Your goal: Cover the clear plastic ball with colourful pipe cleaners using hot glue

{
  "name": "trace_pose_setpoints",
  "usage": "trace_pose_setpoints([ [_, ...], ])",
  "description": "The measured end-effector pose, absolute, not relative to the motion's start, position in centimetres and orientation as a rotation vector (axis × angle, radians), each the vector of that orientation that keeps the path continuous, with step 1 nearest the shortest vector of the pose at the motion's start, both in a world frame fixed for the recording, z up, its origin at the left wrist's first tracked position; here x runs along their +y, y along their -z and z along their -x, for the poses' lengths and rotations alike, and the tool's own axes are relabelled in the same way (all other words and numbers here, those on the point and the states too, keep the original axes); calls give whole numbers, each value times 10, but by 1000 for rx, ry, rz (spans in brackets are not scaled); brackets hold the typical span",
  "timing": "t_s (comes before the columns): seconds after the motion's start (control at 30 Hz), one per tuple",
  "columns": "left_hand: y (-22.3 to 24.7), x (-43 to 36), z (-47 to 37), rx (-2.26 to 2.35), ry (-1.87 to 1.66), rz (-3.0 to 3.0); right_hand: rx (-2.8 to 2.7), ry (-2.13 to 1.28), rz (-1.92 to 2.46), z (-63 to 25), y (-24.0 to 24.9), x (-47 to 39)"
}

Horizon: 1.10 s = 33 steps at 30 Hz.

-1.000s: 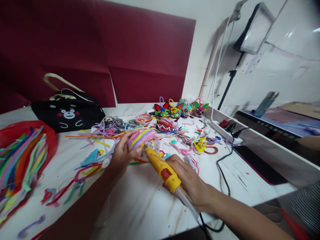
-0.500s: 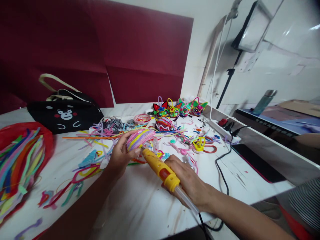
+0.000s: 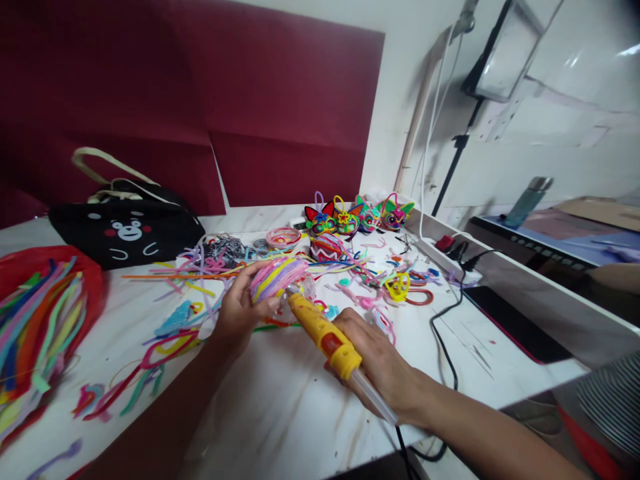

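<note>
Head view: my left hand (image 3: 241, 308) grasps the striped ball (image 3: 276, 279) by its left side, up off the table (image 3: 280, 400), thumb toward me. The tip of the yellow glue gun (image 3: 324, 337) is at the ball's right side; I cannot tell whether it touches. My right hand (image 3: 377, 363) is wrapped round the gun; its trigger is hidden. I judge it best to hold the ball steady, lay a thin bead close along the strips, and have my left thumb clear of the hot tip.

As for containers, the open red bag (image 3: 94, 273) at far left holds coloured pipe cleaners (image 3: 43, 327); the black bag (image 3: 125, 233) shows no contents; the pink dish's (image 3: 283, 238) are too small to tell.
</note>
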<state>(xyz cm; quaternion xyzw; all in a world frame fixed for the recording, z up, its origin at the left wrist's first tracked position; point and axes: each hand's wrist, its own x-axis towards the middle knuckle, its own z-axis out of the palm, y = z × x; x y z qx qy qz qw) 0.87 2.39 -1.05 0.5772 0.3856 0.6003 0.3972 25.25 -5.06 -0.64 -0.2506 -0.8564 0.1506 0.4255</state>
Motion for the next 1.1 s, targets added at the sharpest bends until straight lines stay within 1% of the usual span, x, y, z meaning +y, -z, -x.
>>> trace_pose_setpoints([
  [0.37,8,21,-11,1002,-1500,-1491,-2176,-406,658,-251,3,-53],
  [0.67,7,20,-12,1011,-1458,-1437,-2156,-503,669,-255,3,-51],
  [1.1,7,19,-14,1025,-1483,-1397,-2099,-511,695,-255,4,-52],
])
